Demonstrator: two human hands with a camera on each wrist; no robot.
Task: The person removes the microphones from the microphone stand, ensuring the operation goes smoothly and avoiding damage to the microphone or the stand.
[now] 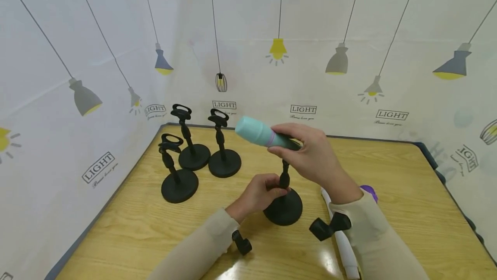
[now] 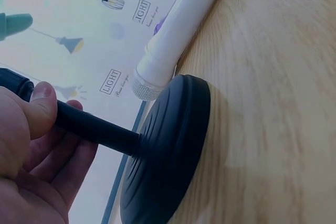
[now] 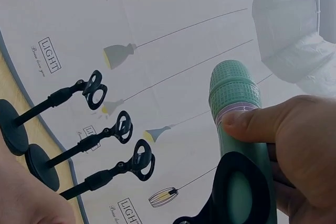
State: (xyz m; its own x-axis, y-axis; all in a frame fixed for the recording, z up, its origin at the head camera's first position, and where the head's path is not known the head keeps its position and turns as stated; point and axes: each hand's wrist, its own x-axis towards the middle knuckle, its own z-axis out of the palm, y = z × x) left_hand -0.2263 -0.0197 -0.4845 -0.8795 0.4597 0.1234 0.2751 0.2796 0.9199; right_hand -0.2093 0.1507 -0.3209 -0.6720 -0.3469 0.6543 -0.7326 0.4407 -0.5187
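Observation:
My right hand (image 1: 314, 155) grips a mint-green microphone (image 1: 254, 132) by its body, its rounded head pointing left and tilted up. Just below, my left hand (image 1: 256, 193) holds the post of a black microphone stand (image 1: 285, 211) between thumb and fingers. The stand's round base (image 2: 168, 150) is on the table. In the right wrist view, the stand's clip ring (image 3: 223, 187) overlaps the lower body of the green microphone (image 3: 233, 87); whether it is fully seated in the ring I cannot tell. In the head view my right hand hides the clip.
Three more black stands (image 1: 180, 185) with unfilled clips stand at the back left. A white microphone (image 1: 343, 245) lies under my right forearm, with a purple object (image 1: 369, 193) beside it. Printed fabric walls (image 1: 248, 64) enclose the wooden table (image 1: 407, 193) at the back and sides.

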